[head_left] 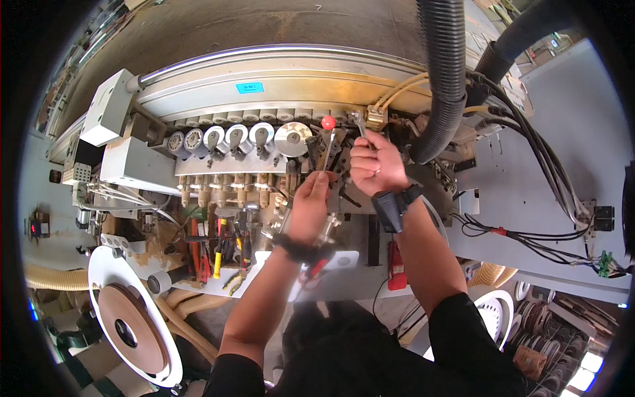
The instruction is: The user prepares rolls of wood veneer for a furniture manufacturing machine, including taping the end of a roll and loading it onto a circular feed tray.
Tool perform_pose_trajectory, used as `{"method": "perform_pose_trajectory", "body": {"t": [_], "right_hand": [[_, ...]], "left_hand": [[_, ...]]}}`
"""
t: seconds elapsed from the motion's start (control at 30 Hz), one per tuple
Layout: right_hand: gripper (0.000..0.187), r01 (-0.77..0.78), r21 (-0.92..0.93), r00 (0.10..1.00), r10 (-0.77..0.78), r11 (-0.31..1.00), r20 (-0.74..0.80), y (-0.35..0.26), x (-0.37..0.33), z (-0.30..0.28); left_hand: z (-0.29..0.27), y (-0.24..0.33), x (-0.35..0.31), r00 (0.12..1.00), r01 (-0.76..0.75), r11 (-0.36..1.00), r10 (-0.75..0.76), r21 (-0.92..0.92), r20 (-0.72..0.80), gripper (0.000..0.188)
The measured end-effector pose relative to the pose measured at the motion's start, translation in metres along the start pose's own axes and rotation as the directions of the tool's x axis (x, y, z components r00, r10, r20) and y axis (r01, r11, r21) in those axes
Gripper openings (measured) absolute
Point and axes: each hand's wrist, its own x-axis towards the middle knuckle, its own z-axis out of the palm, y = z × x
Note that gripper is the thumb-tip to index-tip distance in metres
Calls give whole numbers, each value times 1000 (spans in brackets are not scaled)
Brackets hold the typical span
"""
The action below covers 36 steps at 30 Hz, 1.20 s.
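Centre of frame: right hand (376,162) closed around a wrench (359,123), its head set on a fitting just below the brass coupling (377,117). Left hand (311,202) with fingertips pressed to the steel lever (327,149) under the red knob (328,122); exact grip impossible to tell. Step judged: turning a fastener. Next: steady counter-hold, short wrench swing clear of the black hose (442,73).

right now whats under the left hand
Under the left hand machine parts show around its edges: brass fittings to one side, a red-knobbed lever above. What sits directly beneath the palm is covered.
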Motion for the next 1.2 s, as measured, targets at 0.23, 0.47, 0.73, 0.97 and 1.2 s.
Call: {"method": "perform_pose_trajectory", "body": {"t": [0.23,0.47,0.73,0.97,1.2], "right_hand": [[32,38,-209,990,-65,977,-122,-5,11,12],[32,235,-447,943,-313,863,-109,18,23,-21],[30,368,-493,835,-513,788,-197,36,38,-18],[31,106,-717,863,-422,689,-278,20,9,16],[32,-20,-784,920,-296,621,-258,-1,-3,34]], "left_hand": [[9,-8,29,997,-80,997,80,24,-3,31],[12,-21,29,999,-49,998,48,-40,-15,30],[7,-15,22,1000,-24,1000,24,-6,-20,32],[21,-38,58,960,-265,961,270,-76,70,30],[46,-29,60,998,8,991,0,-133,61,29]]}}
